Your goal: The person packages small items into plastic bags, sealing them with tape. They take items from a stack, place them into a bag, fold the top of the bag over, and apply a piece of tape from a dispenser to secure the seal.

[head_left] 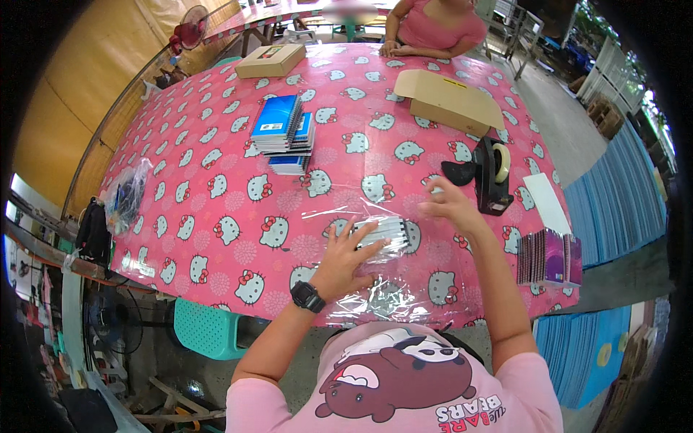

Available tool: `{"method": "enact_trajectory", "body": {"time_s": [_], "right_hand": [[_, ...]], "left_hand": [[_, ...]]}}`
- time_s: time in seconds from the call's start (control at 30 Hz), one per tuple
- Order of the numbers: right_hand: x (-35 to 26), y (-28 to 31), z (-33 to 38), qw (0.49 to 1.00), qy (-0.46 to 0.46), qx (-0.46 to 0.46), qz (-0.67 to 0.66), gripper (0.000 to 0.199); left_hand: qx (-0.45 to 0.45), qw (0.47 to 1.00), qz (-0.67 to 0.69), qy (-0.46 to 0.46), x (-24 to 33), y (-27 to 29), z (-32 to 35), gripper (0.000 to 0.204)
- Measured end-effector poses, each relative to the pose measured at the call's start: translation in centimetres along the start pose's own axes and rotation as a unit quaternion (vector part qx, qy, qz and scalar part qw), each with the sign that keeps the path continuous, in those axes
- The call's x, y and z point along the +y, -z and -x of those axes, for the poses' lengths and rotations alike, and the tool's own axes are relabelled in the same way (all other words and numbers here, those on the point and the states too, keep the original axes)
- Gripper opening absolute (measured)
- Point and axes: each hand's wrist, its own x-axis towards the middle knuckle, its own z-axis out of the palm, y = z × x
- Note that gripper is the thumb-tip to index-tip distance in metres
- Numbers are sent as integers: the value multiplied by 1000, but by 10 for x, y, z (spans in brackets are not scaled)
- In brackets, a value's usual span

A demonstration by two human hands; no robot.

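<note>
My left hand [345,261], with a dark watch [307,296] on its wrist, lies with fingers spread on a small spiral-bound stack [390,237]. Clear plastic wrap [382,296] covers the stack and spreads toward the table's near edge. My right hand [453,206] is raised to the right of the stack, its fingers bent together. A small pale bit shows at its fingertips, too small to name. Just beyond that hand stands a black tape dispenser [494,180] with a roll of tape [502,162], beside a dark rounded piece [458,172].
Blue spiral notebooks [278,119] are stacked at the far left-centre. Purple notebooks [552,256] stand at the right edge, near a white strip [546,202]. Cardboard boxes [271,61] [455,105] sit farther back. A plastic bag [128,195] lies left. Another person [437,29] sits opposite.
</note>
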Motion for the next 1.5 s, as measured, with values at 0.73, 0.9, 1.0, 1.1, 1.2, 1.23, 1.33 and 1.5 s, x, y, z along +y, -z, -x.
{"method": "enact_trajectory", "body": {"time_s": [0.73,0.9,1.0,1.1,1.2,1.23,1.33,1.5], "right_hand": [[-11,-33,31,930,194,-88,299,33],[11,-75,37,903,349,75,241,22],[-16,-62,15,949,252,181,-59,38],[19,-46,-22,998,-61,33,10,48],[22,-67,-18,995,84,-29,-39,52],[16,-68,-16,995,86,-31,-37,52],[-4,-63,1,976,206,-72,-8,54],[-9,-45,17,931,308,-103,165,70]], "left_hand": [[122,991,46,23,-13,-22,4,73],[172,985,14,9,-7,-28,-4,66],[175,982,22,66,-1,-25,-9,77],[246,954,120,125,5,-23,-16,90],[179,961,138,157,-12,-22,-12,99],[174,966,131,140,-15,-22,-10,92],[131,978,131,93,-12,-11,-18,78],[143,984,105,31,-7,-8,-19,50]]}}
